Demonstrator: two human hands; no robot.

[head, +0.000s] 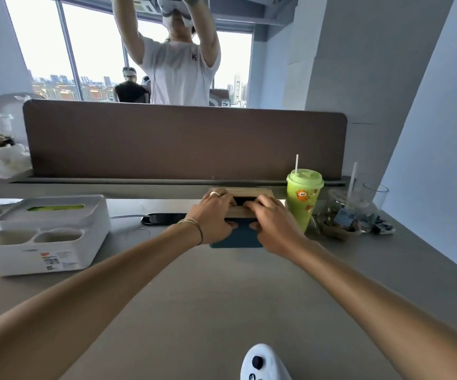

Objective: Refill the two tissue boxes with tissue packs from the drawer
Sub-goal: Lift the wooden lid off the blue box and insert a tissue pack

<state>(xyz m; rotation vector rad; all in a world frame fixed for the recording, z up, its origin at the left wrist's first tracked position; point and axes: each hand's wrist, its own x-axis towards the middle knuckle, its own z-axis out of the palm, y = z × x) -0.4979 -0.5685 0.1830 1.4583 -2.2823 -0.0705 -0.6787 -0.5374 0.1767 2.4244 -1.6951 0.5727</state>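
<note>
A dark teal tissue box (239, 237) with a wooden lid (245, 192) stands at the far middle of the desk. My left hand (212, 215) and my right hand (272, 218) both grip its lid, fingers curled into the dark slot on top and thumbs on the teal front. A white tissue box (57, 231) with side compartments sits at the left, with a green pack (55, 207) showing through its top slot. No drawer is in view.
A green cup with a straw (304, 198) stands right beside the teal box. Clear cups and clutter (353, 212) lie further right. A brown partition (183, 141) backs the desk; a person stands behind it. A white controller (263, 363) lies near me, a black phone (161, 218) behind.
</note>
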